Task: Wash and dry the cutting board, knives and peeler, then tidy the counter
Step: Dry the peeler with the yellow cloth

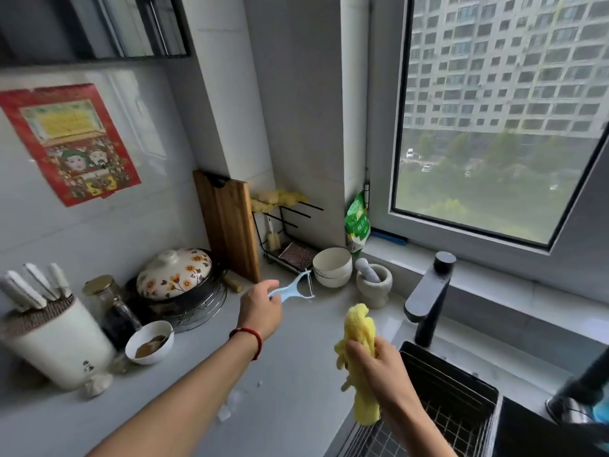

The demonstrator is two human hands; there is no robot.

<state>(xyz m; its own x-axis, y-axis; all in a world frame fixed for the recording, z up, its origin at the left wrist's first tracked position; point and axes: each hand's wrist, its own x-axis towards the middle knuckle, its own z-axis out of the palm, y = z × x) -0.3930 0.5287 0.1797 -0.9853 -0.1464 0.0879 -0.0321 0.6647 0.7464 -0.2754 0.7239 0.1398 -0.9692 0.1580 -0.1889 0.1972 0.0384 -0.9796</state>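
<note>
Grey counter [290, 374] runs along a tiled wall to the sink [461, 407] beneath the window. Progress, as I judge it: the cutting board [230, 225] stands upright against the wall in the corner, and white-handled knives [36, 285] sit in the knife block [56, 344], so both appear finished and stowed. Whether they are dry cannot be confirmed from here.

Peeler [296, 286] is the item in hand. My left hand [260, 310] grips its pale blue handle, fingers curled round it, holding it above the counter near the white bowl [332, 267], blade end pointing toward the rack. No residue is visible on it; the blade is too small to inspect properly. My right hand [379, 364] is closed round a yellow cloth [359, 364], bunched, at the sink edge.

Outstanding, in my assessment: stowing the peeler, then tidying. A small dish with brown contents [150, 343] and scattered water drops [230, 404] remain on the counter.
</note>
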